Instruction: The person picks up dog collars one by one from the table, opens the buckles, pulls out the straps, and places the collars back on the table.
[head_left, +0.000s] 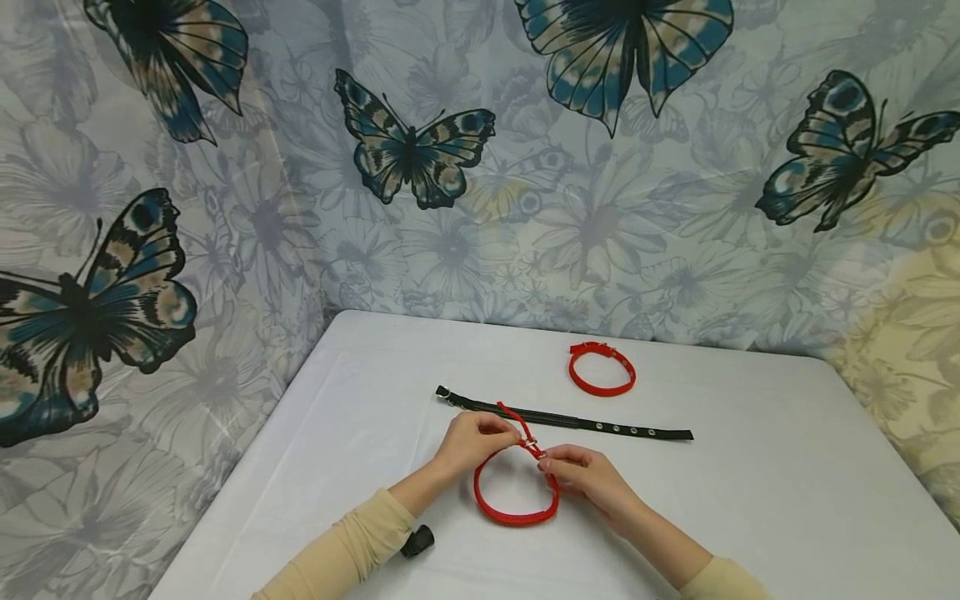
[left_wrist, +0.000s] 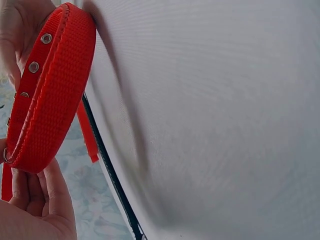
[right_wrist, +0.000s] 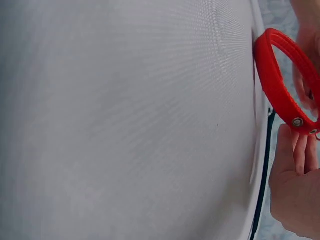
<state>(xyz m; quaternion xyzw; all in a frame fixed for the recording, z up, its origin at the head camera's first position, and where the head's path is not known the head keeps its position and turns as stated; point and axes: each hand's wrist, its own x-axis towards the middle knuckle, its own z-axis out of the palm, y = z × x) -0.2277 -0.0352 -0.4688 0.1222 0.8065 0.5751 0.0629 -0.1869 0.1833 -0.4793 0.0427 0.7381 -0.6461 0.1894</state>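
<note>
Red collar [head_left: 513, 520] pinched by two hands
Head view: left grip [head_left: 476, 442] and right grip [head_left: 588, 475] each pinch it near the buckle [head_left: 531, 444]. Its loose end [head_left: 512, 413] might slip back if a grip lets go too soon. Two red collars in all, the other collar [head_left: 603, 392] lying farther back; one black strap [head_left: 570, 421], one small black thing [head_left: 417, 541]. Left wrist view: three metal holes [left_wrist: 33, 67] show; picking the wrong one could spoil the fit. Right wrist view: one hole shows clearly.
</note>
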